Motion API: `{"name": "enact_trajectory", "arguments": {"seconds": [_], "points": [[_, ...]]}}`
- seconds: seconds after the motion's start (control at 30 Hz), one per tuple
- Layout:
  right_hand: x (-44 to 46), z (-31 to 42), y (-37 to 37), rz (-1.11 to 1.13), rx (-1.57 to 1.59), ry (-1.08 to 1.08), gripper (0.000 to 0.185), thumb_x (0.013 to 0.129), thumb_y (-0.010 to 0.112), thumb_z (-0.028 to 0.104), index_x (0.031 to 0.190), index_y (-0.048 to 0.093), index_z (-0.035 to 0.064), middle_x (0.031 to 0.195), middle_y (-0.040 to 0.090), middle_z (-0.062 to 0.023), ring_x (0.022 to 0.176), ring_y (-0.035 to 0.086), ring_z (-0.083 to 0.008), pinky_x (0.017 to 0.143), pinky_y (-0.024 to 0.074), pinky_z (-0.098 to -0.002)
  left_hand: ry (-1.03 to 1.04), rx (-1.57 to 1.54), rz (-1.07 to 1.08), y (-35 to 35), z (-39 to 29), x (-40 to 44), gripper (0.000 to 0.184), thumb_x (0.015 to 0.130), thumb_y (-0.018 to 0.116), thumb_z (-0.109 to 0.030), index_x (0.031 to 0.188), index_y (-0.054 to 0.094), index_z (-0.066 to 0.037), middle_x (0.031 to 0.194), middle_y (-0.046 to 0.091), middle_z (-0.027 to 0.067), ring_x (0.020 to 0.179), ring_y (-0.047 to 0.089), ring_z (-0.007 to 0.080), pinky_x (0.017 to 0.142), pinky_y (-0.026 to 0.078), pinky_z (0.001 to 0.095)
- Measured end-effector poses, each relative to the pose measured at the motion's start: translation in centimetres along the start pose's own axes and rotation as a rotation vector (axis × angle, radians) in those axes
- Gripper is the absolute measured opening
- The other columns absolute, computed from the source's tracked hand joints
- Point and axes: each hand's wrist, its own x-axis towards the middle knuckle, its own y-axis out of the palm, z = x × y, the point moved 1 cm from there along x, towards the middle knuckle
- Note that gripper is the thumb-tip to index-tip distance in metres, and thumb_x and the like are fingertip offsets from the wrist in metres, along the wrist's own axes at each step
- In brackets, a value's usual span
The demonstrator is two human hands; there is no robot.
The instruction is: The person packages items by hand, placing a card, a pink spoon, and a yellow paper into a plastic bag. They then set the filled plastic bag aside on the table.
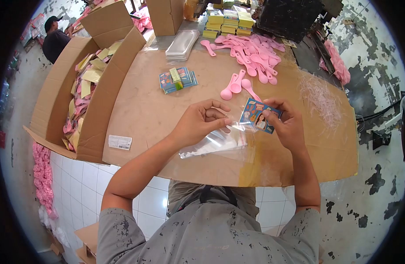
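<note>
My right hand grips a blue printed card between thumb and fingers. With thumb and fingertips, my left hand pinches the upper edge of a clear plastic bag, which lies over the cardboard tabletop. The card's lower left corner is close to the bag's mouth; whether it is inside, I cannot tell. Just beyond my hands lie a few pink measuring spoons. A banded stack of blue cards sits farther left, and a large pile of pink spoons lies behind.
An open carton at the left holds many packed pink spoons and yellowish cards. Clear bags are stacked at the back, near bundled card stacks. Shredded clear strips lie at the right. Another person is at the far left.
</note>
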Motion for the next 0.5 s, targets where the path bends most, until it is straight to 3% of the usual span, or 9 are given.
{"name": "enact_trajectory", "arguments": {"seconds": [0.13,0.23,0.33,0.43,0.5], "points": [[0.1,0.2,0.4,-0.007,-0.05,-0.084,0.027,0.095,0.074,0.005,0.121,0.069,0.0008,0.108,0.071,-0.004,0.095,0.065,-0.0093,0.081,0.0537,-0.0276,0.007,-0.012,-0.018,0.4,-0.1,-0.2,0.036,0.098,0.073,-0.003,0.13,0.06,0.004,0.103,0.078,0.0141,0.095,0.075,0.0151,0.086,0.059,0.0282],[0.5,2.3,0.5,0.24,-0.404,-0.209,0.028,0.095,0.074,0.006,0.122,0.069,0.0009,0.106,0.07,-0.0035,0.094,0.065,-0.0094,0.081,0.0542,-0.0283,0.016,-0.01,0.014,0.7,0.0,-0.4,0.039,0.098,0.071,-0.003,0.134,0.058,0.004,0.105,0.078,0.0143,0.097,0.074,0.0139,0.086,0.058,0.028],[0.8,2.0,1.7,0.296,-0.39,-0.277,0.028,0.096,0.074,0.007,0.122,0.069,0.001,0.103,0.07,-0.0034,0.09,0.065,-0.0089,0.079,0.0542,-0.0279,0.05,0.129,0.068,1.1,-0.3,-0.8,0.041,0.099,0.07,-0.003,0.137,0.057,0.002,0.105,0.077,0.0139,0.098,0.073,0.0123,0.085,0.058,0.0275],[0.3,0.9,3.8,0.14,0.005,-0.033,0.028,0.096,0.075,0.009,0.122,0.069,0.001,0.099,0.07,-0.0034,0.087,0.066,-0.0087,0.077,0.054,-0.0269,0.082,0.202,0.057,1.1,-0.3,-0.9,0.041,0.1,0.07,-0.003,0.139,0.057,0.001,0.104,0.077,0.013,0.096,0.072,0.0111,0.082,0.057,0.0258],[0.7,0.5,3.7,-0.009,0.142,-0.022,0.026,0.096,0.075,0.01,0.12,0.069,0.0008,0.098,0.07,-0.0034,0.087,0.066,-0.0079,0.075,0.0533,-0.0256,0.089,0.171,-0.001,1.0,-0.4,-0.8,0.041,0.1,0.069,-0.003,0.139,0.057,0.0,0.104,0.076,0.0125,0.093,0.072,0.0103,0.08,0.056,0.0243]]}}
